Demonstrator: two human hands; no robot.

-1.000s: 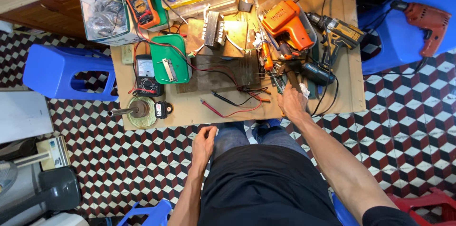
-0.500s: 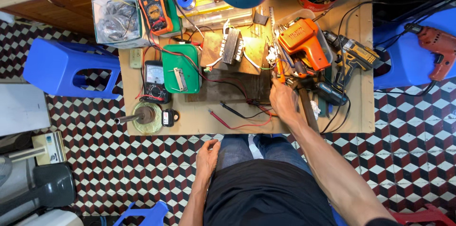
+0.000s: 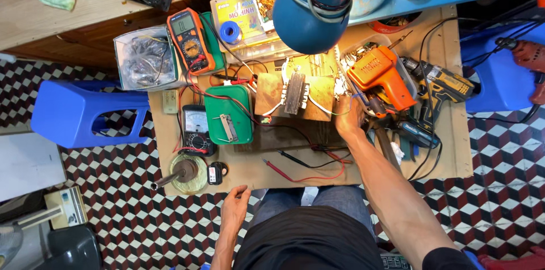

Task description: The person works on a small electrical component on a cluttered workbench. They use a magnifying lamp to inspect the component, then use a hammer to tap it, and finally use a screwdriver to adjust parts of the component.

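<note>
Head view, right hand (image 3: 349, 119) touching orange soldering gun (image 3: 381, 78), left hand (image 3: 234, 209) at table edge (image 3: 258, 182)

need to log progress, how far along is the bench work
Done: meters, probes and tools are laid out around the transformer on its wooden board. In hand: the right hand reaches to the board's right edge by the orange solder gun; the left hand is idle at the table edge. Left: red probe lies loose, unused.
</note>
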